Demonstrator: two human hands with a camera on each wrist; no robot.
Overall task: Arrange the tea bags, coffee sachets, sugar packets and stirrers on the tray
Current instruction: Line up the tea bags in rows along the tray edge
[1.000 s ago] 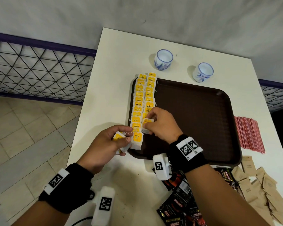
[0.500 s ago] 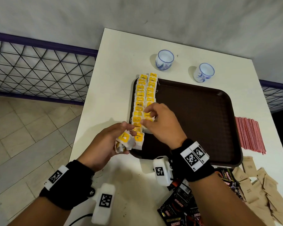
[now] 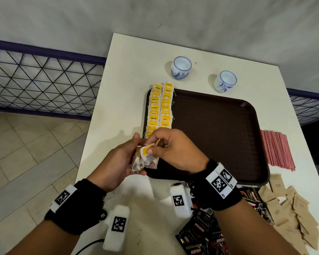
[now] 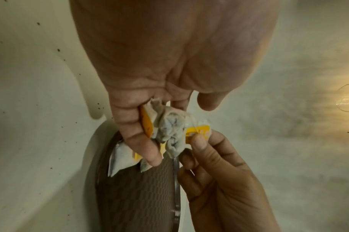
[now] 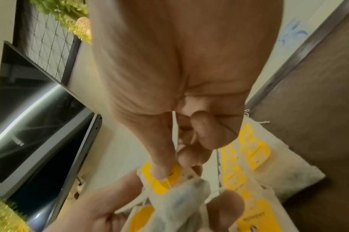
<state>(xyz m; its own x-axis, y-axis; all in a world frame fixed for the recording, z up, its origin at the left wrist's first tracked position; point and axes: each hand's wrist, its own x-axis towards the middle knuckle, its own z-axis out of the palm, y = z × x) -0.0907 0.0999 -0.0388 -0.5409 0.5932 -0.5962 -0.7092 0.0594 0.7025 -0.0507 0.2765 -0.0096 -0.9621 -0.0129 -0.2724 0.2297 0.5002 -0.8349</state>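
My left hand (image 3: 131, 157) holds a small bunch of tea bags (image 3: 142, 160) just off the near left corner of the brown tray (image 3: 219, 137). My right hand (image 3: 155, 147) pinches the yellow tag of one tea bag (image 4: 197, 132) in that bunch. The left wrist view shows the crumpled white bags (image 4: 169, 130) between the left fingers and the right thumb on the tag. Two rows of yellow-tagged tea bags (image 3: 160, 107) lie along the tray's left side. Black coffee sachets (image 3: 201, 234), brown sugar packets (image 3: 291, 208) and red stirrers (image 3: 276, 150) lie on the white table.
Two blue-and-white cups (image 3: 180, 68) (image 3: 226, 80) stand behind the tray. The table's left edge (image 3: 92, 129) drops to a tiled floor, with a black wire fence (image 3: 41, 80) beyond. The tray's middle and right are bare.
My right hand has left the tea bag row on the tray and come back to the bunch in my left hand, where it now pinches a tag.
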